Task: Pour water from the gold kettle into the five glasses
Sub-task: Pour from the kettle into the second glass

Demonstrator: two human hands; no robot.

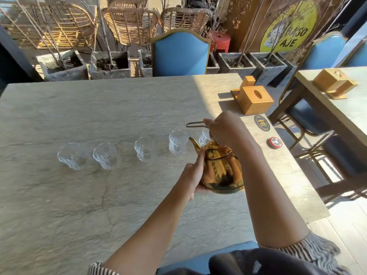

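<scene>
The gold kettle (223,169) is near the right side of the stone table (99,116), its spout pointing left and away. My right hand (224,130) is closed on the thin dark wire handle (194,124) above the lid. My left hand (195,171) presses against the kettle's left side and base. Several clear cut glasses stand in a row across the table: the leftmost (73,155), others at glass (107,155), glass (144,148) and glass (178,141), and the last one (204,136) partly hidden behind the spout and my right hand.
A wooden tissue box (254,100) with a wooden holder stands at the table's far right. A round number badge (262,123) and a red call button (275,142) sit by the right edge. A blue chair (180,54) faces me; another table (347,108) stands right.
</scene>
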